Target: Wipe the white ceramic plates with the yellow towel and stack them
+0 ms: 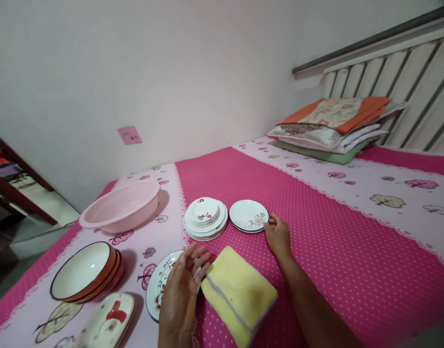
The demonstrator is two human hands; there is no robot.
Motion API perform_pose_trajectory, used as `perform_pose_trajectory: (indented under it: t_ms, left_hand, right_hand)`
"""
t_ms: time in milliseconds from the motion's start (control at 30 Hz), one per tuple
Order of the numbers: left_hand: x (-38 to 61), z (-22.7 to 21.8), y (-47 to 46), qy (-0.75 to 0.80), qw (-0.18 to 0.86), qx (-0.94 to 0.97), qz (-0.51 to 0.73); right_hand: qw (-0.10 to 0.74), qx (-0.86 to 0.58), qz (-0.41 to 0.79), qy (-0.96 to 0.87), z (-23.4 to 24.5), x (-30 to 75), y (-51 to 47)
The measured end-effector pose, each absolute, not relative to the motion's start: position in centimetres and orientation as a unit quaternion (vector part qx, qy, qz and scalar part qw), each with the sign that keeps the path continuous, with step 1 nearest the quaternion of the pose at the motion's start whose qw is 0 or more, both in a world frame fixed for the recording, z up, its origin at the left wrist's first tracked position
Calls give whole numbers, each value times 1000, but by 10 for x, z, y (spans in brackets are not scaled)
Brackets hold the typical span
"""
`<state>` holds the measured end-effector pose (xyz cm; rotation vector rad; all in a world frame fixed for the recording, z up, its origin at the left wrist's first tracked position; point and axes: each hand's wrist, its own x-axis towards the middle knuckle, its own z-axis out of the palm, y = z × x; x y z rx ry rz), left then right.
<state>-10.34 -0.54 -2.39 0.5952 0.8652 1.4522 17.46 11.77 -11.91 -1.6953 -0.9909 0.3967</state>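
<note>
My left hand [181,290] hovers with fingers spread over a white patterned plate [157,285], its fingertips next to a folded yellow cloth [238,292]; it holds nothing. My right hand [278,235] rests on the pink bedspread, its curled fingers touching the rim of a small white flowered plate [248,215]. Left of that plate stands a stack of white plates [206,218] with smaller saucers on top.
A pink plastic basin [120,207] sits at the far left. Stacked orange-rimmed bowls [84,271] and a rectangular patterned dish [107,323] lie near the front left. Folded cushions and blankets [330,128] are piled by the slatted headboard [395,92]. The bed edge drops off at the left.
</note>
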Motion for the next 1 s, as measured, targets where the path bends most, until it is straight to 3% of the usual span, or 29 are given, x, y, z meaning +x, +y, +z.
perform_pose_trajectory:
  t_ms: [1000]
  left_hand:
    - [-94,-26,-6,367,638,282,616]
  right_hand:
    - [538,-699,182,-435,-132,176,124]
